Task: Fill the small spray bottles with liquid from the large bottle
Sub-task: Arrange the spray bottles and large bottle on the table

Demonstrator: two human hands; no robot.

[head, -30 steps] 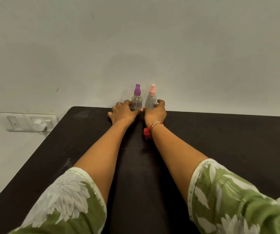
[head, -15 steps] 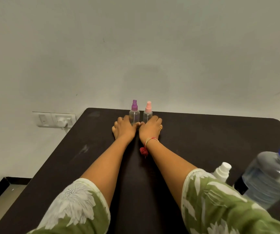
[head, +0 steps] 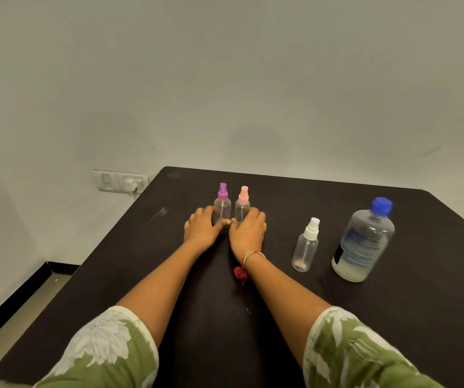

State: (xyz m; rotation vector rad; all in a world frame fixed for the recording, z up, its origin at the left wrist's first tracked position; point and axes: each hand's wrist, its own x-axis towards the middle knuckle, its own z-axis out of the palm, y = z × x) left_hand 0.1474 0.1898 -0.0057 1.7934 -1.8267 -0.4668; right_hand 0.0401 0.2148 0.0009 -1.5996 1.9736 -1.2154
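Observation:
Two small clear spray bottles stand side by side near the far edge of the black table (head: 393,317). My left hand (head: 202,229) grips the base of the purple-capped bottle (head: 222,204). My right hand (head: 249,232) grips the base of the pink-capped bottle (head: 242,205). A third small bottle with a white cap (head: 306,246) stands upright to the right of my right hand, untouched. Further right stands the large clear bottle (head: 363,242) with a blue cap, holding a little liquid at its bottom.
A grey wall rises just behind the table. A white switch and socket plate (head: 120,180) is on the wall past the table's left edge. The floor (head: 15,312) shows at the lower left.
Both hands have drawn the purple and pink bottles back from the wall toward me. The view has tilted down and right, bringing the white-capped bottle and large bottle fully into sight.

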